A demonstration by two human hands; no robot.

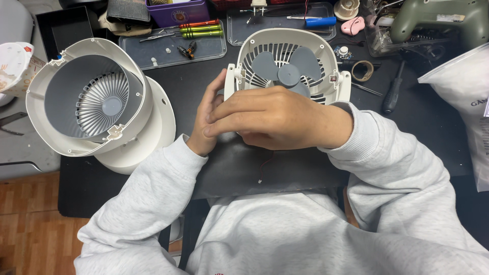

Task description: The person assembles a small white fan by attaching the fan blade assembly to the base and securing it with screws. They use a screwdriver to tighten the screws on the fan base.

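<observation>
Two fan parts are shown on a dark worktop (pixel 417 127), seen from above. At the left, a round white housing (pixel 91 97) is laid tilted on its base, a grey ribbed grille visible deep inside; its plastic is smooth and matt, with small clips at the rim. Behind it, a clear tray (pixel 170 48) is set out with screwdrivers (pixel 201 29) in orange and green. At the centre, the fan (pixel 288 69), a white slatted shell with three grey blades, is held upright near the worktop's middle. The left hand (pixel 206 122) is curled against the shell's left side, fingers partly hidden, so the firmness of its grip cannot be told. The right hand (pixel 265 119) is laid across the front lower edge, fingers half closed over it. A thin red wire (pixel 265 165) is seen trailing loose below the hands; it could be snagged or pulled free if the shell is turned. The blades are left bare and could be bent by a slipped finger. At the right, a black screwdriver (pixel 393 94) and a plastic bag (pixel 461 97) are seen.
</observation>
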